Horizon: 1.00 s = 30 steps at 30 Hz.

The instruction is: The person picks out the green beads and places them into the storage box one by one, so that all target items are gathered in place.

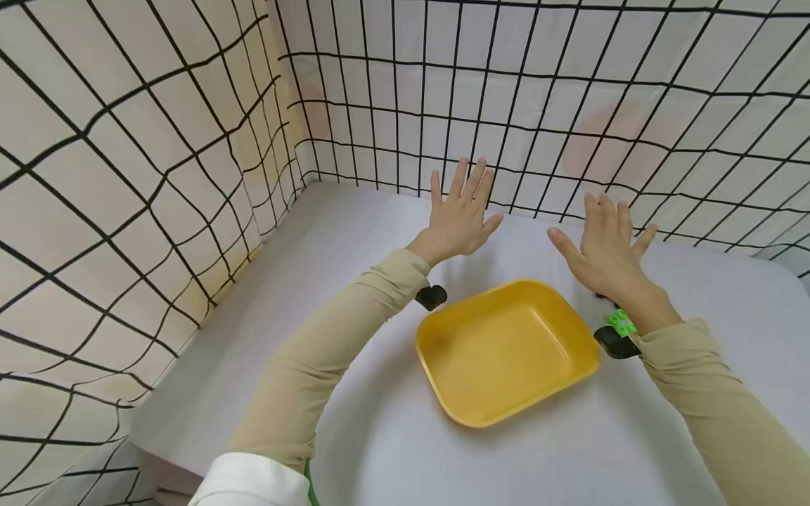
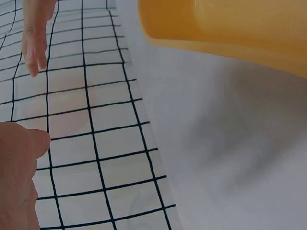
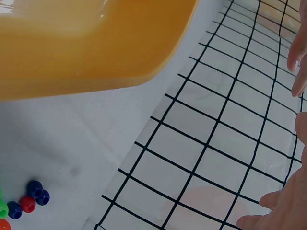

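A yellow tray (image 1: pixel 506 351) with a raised rim sits on the white table. Beyond its far left side, my left hand (image 1: pixel 458 218) is held with fingers straight and spread, holding nothing. My right hand (image 1: pixel 604 256) is stretched out likewise past the tray's far right corner, its thumb apart from the fingers. Beneath the right wrist, partly hidden by it, lie green beads (image 1: pixel 621 322). The right wrist view shows blue beads (image 3: pixel 34 189), a red bead (image 3: pixel 27 204) and part of an orange bead (image 3: pixel 4 225) on the cloth.
Black wire grid (image 1: pixel 392 91) stands along the table's far edge, with another grid panel (image 1: pixel 126 183) on the left. White cloth covers the tabletop (image 1: pixel 304 246). Dark wrist devices (image 1: pixel 432 297) show under both sleeves.
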{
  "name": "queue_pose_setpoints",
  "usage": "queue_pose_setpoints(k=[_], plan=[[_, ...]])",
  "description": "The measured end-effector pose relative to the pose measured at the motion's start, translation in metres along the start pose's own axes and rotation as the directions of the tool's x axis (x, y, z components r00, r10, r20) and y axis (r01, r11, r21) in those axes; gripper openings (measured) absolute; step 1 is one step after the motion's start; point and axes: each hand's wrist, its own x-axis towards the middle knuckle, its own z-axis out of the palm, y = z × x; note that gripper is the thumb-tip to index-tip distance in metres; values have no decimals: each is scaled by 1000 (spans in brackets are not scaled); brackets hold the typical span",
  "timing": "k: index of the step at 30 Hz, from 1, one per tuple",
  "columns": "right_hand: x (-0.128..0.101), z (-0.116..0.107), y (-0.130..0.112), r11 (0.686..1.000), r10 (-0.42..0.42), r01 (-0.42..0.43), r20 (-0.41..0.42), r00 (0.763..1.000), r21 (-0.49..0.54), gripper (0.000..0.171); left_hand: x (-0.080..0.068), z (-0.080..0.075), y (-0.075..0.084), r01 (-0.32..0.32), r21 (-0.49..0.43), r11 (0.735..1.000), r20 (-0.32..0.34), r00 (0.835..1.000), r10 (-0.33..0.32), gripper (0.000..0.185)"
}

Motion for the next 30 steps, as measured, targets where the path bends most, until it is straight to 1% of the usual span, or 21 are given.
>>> queue_pose_setpoints(k=[4, 6, 8, 9, 10, 11, 12, 14, 15, 16, 17, 18, 19, 20, 21, 22, 25, 27, 28, 29, 30], plan=[[-2, -2, 2, 1000, 11, -11, 1, 1000, -1, 87, 3, 1, 1, -9, -34, 999, -6, 1000, 8, 72], [-3, -4, 3, 1000, 14, -14, -3, 1000, 11, 87, 4, -1, -2, -27, -108, 994, -13, 1000, 26, 72], [-4, -7, 5, 999, 11, -11, -19, 1000, 42, 85, 3, -4, -10, -89, -249, 964, -44, 996, 81, 72], [-5, -9, 7, 998, 9, -6, -37, 999, 65, 84, 1, -5, -16, -134, -362, 923, -58, 991, 121, 71], [-6, -11, 8, 995, 3, 3, -65, 998, 99, 83, -2, -5, -25, -173, -492, 853, -59, 984, 166, 69], [-7, -13, 11, 990, -1, 15, -97, 995, 139, 80, -7, -4, -35, -217, -632, 744, -77, 973, 218, 67], [-10, -15, 13, 983, 2, 21, -127, 992, 182, 77, -13, 0, -46, -250, -759, 601, -101, 958, 270, 64], [-17, -21, 20, 961, 30, 23, -187, 982, 277, 71, -29, 15, -69, -259, -927, 270, -149, 917, 369, 61], [-22, -24, 25, 947, 59, 14, -215, 975, 322, 67, -39, 25, -80, -237, -965, 112, -172, 896, 410, 63], [-27, -26, 30, 929, 103, -11, -230, 968, 371, 63, -48, 38, -90, -218, -976, -15, -201, 867, 457, 67], [-33, -28, 35, 909, 156, -43, -243, 957, 415, 60, -56, 51, -98, -208, -972, -114, -236, 832, 502, 72], [-40, -29, 42, 886, 217, -86, -245, 945, 456, 57, -65, 64, -105, -191, -965, -178, -259, 797, 545, 79], [-46, -29, 48, 863, 281, -127, -254, 925, 490, 54, -72, 76, -109, -171, -961, -217, -269, 762, 590, 86], [-52, -27, 55, 835, 344, -165, -263, 902, 525, 50, -78, 86, -111, -152, -960, -234, -268, 727, 632, 93], [-58, -25, 62, 806, 403, -204, -263, 876, 555, 47, -83, 95, -110, -135, -963, -235, -261, 696, 669, 98], [-64, -21, 70, 778, 450, -226, -269, 851, 587, 43, -86, 102, -108, -119, -968, -220, -242, 671, 701, 101], [-78, 0, 95, 711, 534, -230, -297, 792, 665, 35, -89, 114, -97, -105, -988, -116, -156, 614, 774, 107], [-85, 19, 114, 677, 540, -189, -306, 784, 712, 34, -90, 117, -88, -111, -992, -58, -112, 577, 809, 110], [-89, 30, 126, 645, 540, -152, -306, 784, 749, 34, -91, 117, -84, -113, -993, -40, -97, 561, 822, 111], [-92, 40, 137, 617, 539, -125, -302, 786, 777, 35, -92, 116, -81, -121, -992, -28, -90, 546, 833, 113], [-95, 49, 147, 586, 535, -94, -297, 791, 805, 36, -93, 116, -78, -117, -993, -35, -92, 532, 842, 113]])
